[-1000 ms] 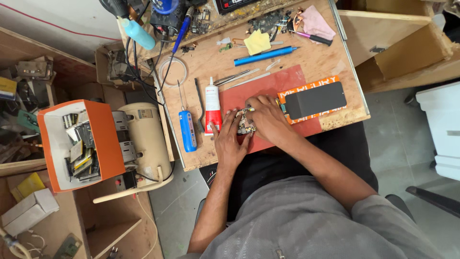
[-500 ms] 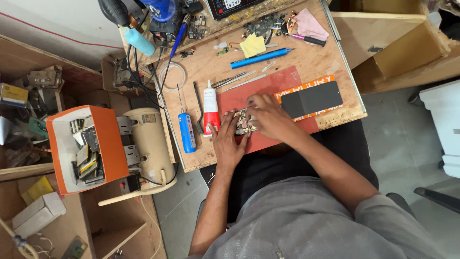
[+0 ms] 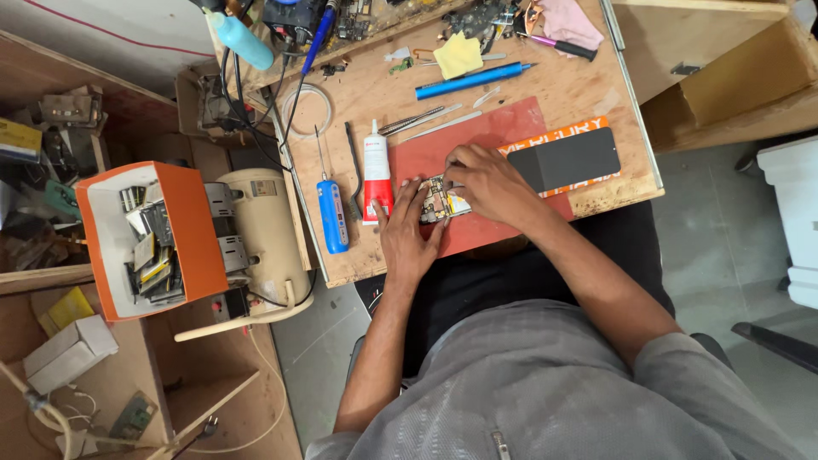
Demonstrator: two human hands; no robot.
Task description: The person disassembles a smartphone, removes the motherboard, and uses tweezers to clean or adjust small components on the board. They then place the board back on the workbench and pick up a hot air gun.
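An opened phone (image 3: 440, 201) with its circuit boards showing lies on a red mat (image 3: 477, 149) on the wooden workbench (image 3: 579, 85). My left hand (image 3: 407, 230) grips its left side and lower edge. My right hand (image 3: 484, 181) rests over its right end, fingertips pinched on the boards; what they pinch is hidden. A dark phone panel (image 3: 564, 159) lies just right of my right hand on an orange-edged strip.
A white and red glue tube (image 3: 376, 170), a blue-handled screwdriver (image 3: 331, 213), tweezers (image 3: 413, 122) and a blue pen-like tool (image 3: 473, 80) lie on the bench. An orange box of phone parts (image 3: 145, 238) and a cream-coloured machine (image 3: 264, 230) stand at the left. Cables crowd the far edge.
Both hands stay on the opened phone with only small finger shifts. The view has drifted slightly; nothing was picked up or put down.
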